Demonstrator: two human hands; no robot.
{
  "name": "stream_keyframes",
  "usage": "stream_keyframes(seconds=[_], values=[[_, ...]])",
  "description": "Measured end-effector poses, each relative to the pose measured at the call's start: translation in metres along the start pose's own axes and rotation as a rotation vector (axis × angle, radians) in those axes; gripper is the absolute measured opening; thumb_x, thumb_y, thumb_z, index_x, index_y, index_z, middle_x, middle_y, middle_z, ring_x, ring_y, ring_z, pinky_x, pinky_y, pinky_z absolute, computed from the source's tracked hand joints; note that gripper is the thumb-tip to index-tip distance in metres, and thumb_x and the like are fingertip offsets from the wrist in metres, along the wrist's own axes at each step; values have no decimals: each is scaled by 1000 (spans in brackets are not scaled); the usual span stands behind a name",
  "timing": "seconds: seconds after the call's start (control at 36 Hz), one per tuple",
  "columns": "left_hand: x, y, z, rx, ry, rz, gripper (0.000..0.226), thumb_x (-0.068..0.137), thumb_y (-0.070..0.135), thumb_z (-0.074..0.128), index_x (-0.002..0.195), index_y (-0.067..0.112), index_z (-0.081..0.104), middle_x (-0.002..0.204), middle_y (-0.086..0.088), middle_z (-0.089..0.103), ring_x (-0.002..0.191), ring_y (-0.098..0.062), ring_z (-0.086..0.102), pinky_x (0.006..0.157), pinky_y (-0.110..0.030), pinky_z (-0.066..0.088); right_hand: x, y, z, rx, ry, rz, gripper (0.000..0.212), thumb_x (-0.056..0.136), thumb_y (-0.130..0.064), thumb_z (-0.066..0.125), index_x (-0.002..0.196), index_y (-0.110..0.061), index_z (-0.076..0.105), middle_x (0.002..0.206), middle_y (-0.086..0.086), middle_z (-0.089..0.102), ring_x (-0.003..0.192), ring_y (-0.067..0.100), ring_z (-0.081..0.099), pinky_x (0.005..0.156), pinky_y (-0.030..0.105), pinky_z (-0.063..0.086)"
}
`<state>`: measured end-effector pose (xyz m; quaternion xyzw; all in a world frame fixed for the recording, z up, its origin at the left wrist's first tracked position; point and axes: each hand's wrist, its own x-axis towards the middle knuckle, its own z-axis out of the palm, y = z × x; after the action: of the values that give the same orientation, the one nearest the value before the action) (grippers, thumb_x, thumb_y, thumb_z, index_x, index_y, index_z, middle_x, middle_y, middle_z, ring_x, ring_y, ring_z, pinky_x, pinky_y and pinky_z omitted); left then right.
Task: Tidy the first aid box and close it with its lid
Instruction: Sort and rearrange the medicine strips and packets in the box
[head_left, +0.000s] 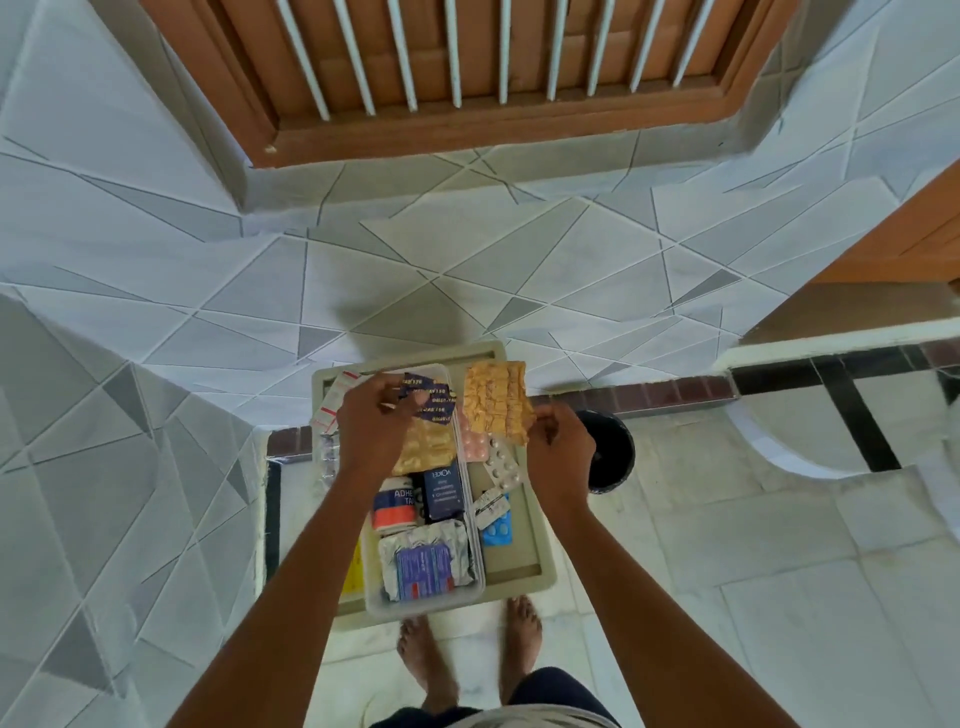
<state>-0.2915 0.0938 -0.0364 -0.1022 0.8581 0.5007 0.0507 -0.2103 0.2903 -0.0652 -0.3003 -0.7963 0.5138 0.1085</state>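
Note:
A clear plastic first aid box (470, 571) stands on a beige stool top (540, 566) below me. Inside lie an adhesive tape roll (393, 506), a dark blue carton (441, 491), foil strips around a purple packet (425, 569) and a gold blister strip (426, 449). My left hand (374, 426) holds a dark purple blister strip (431, 397) over the box's far end. My right hand (561, 452) pinches the lower corner of an orange-gold blister sheet (496, 400), held up beside the box. No lid can be made out.
Pink, silver and blue blister strips (496, 467) lie on the stool right of the box; red-and-white packets (332, 402) and a yellow item (353, 569) lie left. A black bin (610, 452) stands on the floor to the right. Tiled wall ahead; my bare feet (467, 644) below.

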Motion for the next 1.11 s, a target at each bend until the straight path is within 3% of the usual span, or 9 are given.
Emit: stream_keyframes(seconds=[0.14,0.22,0.36,0.5,0.61,0.72,0.83,0.94,1.11], values=[[-57,-45,-43,5,-39,-12,9,87,24,75,91,31,73,82,5,76,74,-14,73,75,-42,61,-59,-3,-1,94,-55,-48,26,90,3,59,82,-22,65,73,-6,68,67,10,64,61,24,54],[-76,-68,-63,53,-28,3,17,89,19,72,94,35,74,82,3,77,71,-15,72,77,-42,60,-90,1,2,54,-111,-127,20,92,-2,63,85,-21,65,75,-8,68,71,10,64,64,24,53],[-92,-85,-79,164,-58,-35,18,89,12,72,105,15,78,101,-10,76,93,-22,71,92,-35,54,-103,7,4,-80,-192,-255,18,89,4,62,86,-13,67,77,-1,65,72,11,62,66,29,51],[-92,-93,-92,213,1,12,18,94,12,64,108,12,75,108,-10,75,99,-24,68,95,-35,51,-100,8,3,-235,-336,-416,24,84,12,58,88,-8,71,81,7,61,75,20,61,68,36,50],[-96,-90,-102,192,60,-7,24,98,10,56,116,7,72,113,-10,71,99,-17,62,89,-21,43,-102,0,11,-412,-534,-448,25,83,11,57,92,-8,72,89,9,59,79,22,58,71,35,47],[-96,-95,-101,148,3,10,23,96,10,60,113,14,75,110,-8,73,94,-15,66,77,-8,43,-107,-6,29,-541,-627,-519,19,81,2,64,94,-11,71,93,5,59,81,22,60,69,36,52],[-104,-95,-95,124,-51,38,17,91,12,69,106,17,75,91,-3,72,83,-17,67,78,-27,54,-107,-11,37,-702,-630,-575,32,74,11,59,96,-9,71,94,7,59,79,28,61,62,36,53],[-110,-94,-91,115,-60,63,11,88,12,73,93,22,75,83,2,72,77,-12,66,68,-16,48,-107,-11,38,-811,-581,-657,25,72,11,62,89,-6,69,87,6,59,79,26,60,60,37,55],[-119,-93,-85,123,-85,100,10,88,12,73,89,22,75,81,7,72,77,-8,68,70,-14,48,-106,-10,40,-861,-521,-694,29,61,14,71,84,-5,70,83,7,62,80,26,59,57,34,52]])
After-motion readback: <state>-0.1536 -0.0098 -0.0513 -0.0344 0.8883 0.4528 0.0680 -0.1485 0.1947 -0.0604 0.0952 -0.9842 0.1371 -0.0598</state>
